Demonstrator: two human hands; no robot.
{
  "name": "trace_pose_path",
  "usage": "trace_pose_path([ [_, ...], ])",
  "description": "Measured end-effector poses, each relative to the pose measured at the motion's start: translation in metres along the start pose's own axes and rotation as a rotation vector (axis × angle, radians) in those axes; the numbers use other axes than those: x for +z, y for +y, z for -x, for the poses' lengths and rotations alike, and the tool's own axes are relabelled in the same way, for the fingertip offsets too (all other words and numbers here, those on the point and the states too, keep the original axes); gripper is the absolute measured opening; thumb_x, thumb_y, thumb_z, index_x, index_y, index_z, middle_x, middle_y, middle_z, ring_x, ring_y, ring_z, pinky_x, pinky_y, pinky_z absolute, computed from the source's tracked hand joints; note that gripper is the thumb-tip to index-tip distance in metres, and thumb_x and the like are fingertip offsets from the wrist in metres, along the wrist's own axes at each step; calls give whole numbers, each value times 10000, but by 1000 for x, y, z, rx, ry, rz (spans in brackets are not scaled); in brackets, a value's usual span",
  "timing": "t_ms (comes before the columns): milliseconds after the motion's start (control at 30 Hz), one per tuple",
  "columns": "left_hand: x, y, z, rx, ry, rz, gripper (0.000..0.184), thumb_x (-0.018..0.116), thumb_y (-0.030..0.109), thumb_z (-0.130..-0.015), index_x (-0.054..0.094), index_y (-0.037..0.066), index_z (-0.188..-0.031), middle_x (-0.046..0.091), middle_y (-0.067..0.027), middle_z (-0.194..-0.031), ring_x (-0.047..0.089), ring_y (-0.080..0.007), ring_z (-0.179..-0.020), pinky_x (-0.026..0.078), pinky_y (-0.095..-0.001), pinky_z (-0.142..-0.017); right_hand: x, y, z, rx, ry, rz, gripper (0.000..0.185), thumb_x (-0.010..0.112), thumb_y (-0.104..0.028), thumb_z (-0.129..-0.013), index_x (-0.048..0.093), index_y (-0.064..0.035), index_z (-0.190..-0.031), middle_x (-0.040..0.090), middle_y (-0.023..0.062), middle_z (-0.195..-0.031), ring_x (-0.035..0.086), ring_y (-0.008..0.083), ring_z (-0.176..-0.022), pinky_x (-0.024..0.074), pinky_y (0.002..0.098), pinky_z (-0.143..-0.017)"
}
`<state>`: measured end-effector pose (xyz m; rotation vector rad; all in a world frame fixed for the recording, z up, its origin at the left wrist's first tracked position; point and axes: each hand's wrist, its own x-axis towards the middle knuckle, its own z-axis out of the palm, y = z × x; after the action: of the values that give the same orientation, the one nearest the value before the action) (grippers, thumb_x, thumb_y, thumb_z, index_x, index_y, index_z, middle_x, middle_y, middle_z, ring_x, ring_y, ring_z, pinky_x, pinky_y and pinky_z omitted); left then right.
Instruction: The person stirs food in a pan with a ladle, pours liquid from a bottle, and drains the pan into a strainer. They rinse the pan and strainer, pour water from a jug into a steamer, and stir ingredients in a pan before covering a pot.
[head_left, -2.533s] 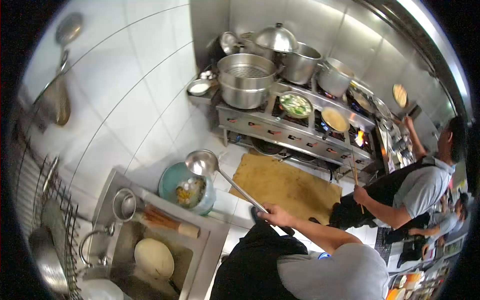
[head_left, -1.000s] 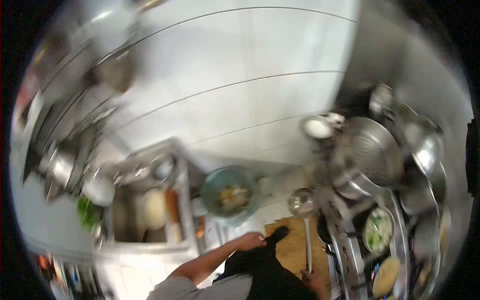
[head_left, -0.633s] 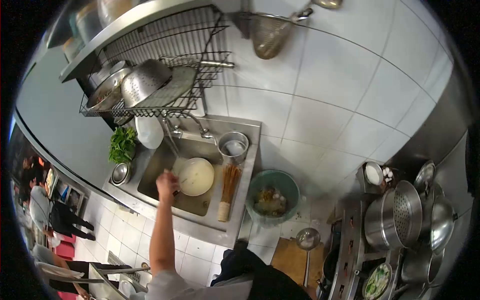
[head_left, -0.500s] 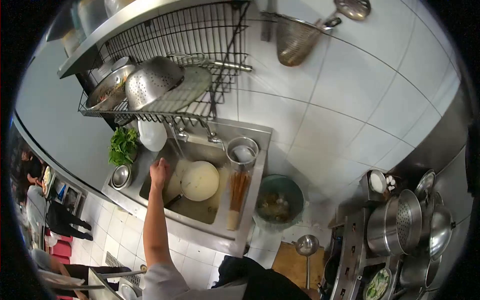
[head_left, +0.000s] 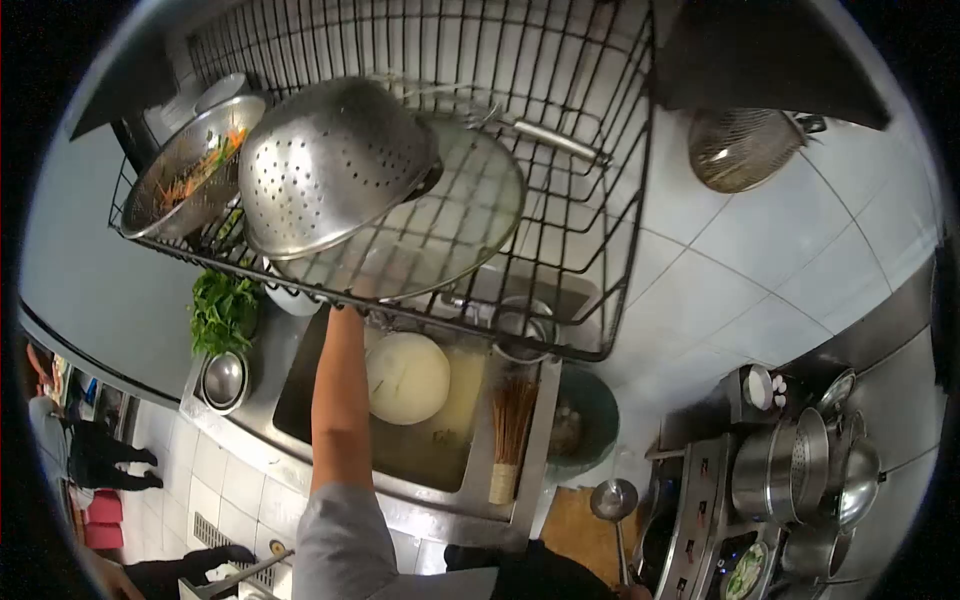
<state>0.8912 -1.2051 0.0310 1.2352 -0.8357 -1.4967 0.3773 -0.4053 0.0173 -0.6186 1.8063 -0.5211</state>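
My left forearm (head_left: pixel 342 400) stretches over the sink (head_left: pixel 440 478) and up beneath the wire rack. My left hand (head_left: pixel 385 272) is a blur behind the glass lid (head_left: pixel 470 205) on the rack, near the taps; its fingers cannot be made out. Below it in the sink sits a round pan (head_left: pixel 408 378) full of cloudy whitish liquid. At the bottom edge, my right hand (head_left: pixel 632 592) is closed round the handle end of a ladle (head_left: pixel 613 499), whose bowl is over a brown board (head_left: pixel 570 525). Most of that hand is out of frame.
The black wire rack (head_left: pixel 625 250) juts out overhead, carrying a steel colander (head_left: pixel 330 165) and a bowl with vegetable scraps (head_left: pixel 190 175). A bamboo brush (head_left: pixel 510 430) lies on the sink's right edge. Leafy greens (head_left: pixel 222 310) stand left. Pots (head_left: pixel 765 470) crowd the stove at right.
My view has moved closer to the rack, which looms larger. My left hand has gone from above the sink's left side to behind the rack and lid. The ladle stays in my right hand.
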Motion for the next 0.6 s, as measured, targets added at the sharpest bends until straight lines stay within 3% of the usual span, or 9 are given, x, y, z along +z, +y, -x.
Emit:
trace_pose_path([
  [133, 9, -13, 23, 116, -20, 41, 404, 458, 408, -932, 596, 42, -831, 576, -79, -687, 538, -206, -579, 426, -352, -511, 17, -32, -2, 313, 159, -236, 305, 541, -297, -908, 650, -17, -959, 593, 43, -756, 537, 155, -605, 405, 272, -562],
  [300, 100, -101, 80, -34, -436, 127, 330, 469, 341, -932, 606, 44, -889, 596, -93, -743, 553, -221, -624, 444, -369, -552, 32, -14, -2, 400, 207, -361, 184, 596, -186, -891, 653, -11, -887, 577, 22, -653, 523, 121, -508, 379, 249, -465],
  [367, 133, -119, 79, -98, -520, 193, 303, 473, 314, -932, 610, 45, -913, 604, -98, -765, 559, -228, -642, 451, -376, -568, 39, -49, 6, 469, 225, -339, 191, 578, -181, -901, 656, -7, -907, 588, 26, -678, 535, 117, -534, 385, 243, -478],
  [433, 158, -125, 78, -133, -515, 258, 278, 478, 287, -932, 614, 45, -936, 612, -104, -787, 565, -234, -660, 459, -383, -584, 41, -61, 9, 529, 254, -321, 201, 560, -177, -911, 659, -3, -927, 598, 30, -703, 547, 112, -559, 392, 237, -492],
  [533, 179, -108, 108, -171, -310, 443, 262, 482, 249, -930, 614, 25, -953, 648, -111, -854, 601, -244, -685, 495, -373, -627, 35, -38, 4, 609, 210, -339, 222, 552, -196, -914, 661, -5, -937, 604, 32, -706, 546, 98, -582, 405, 232, -528],
  [600, 160, -95, 119, -78, -379, 358, 262, 495, 232, -924, 614, 3, -971, 660, -124, -890, 620, -257, -700, 512, -368, -658, 29, -16, -4, 557, 120, -331, 223, 569, -224, -907, 673, -26, -917, 614, 28, -719, 539, 92, -587, 410, 226, -545],
])
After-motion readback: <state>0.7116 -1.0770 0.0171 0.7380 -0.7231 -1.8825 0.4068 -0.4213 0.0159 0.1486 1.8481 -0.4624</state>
